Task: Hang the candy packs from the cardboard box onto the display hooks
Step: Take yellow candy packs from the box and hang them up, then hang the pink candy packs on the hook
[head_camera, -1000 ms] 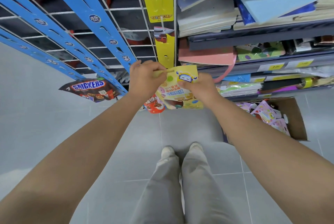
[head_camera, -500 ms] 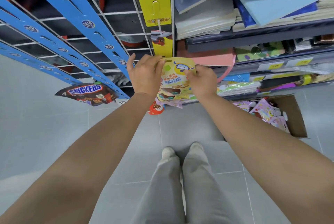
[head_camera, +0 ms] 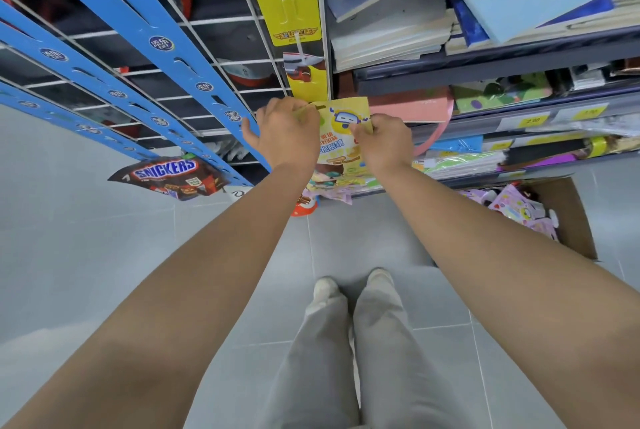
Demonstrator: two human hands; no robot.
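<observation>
A yellow candy pack (head_camera: 341,132) with a cartoon robot on it is held up against the lower end of the yellow hanging strip (head_camera: 291,12). My left hand (head_camera: 285,137) pinches its top left corner, and my right hand (head_camera: 382,142) pinches its right edge. More packs (head_camera: 332,182) hang below it on the strip. The cardboard box (head_camera: 568,217) sits on the floor at the right, with pink candy packs (head_camera: 519,208) inside.
Blue hanging strips (head_camera: 138,47) run across a white wire grid on the left, one carrying a Snickers bag (head_camera: 166,177). Shelves (head_camera: 485,64) of books and stationery fill the right. My feet (head_camera: 353,286) stand on grey floor tiles.
Both hands have lifted the yellow pack a little higher against the yellow strip. My left hand's fingers have closed onto the pack's top corner.
</observation>
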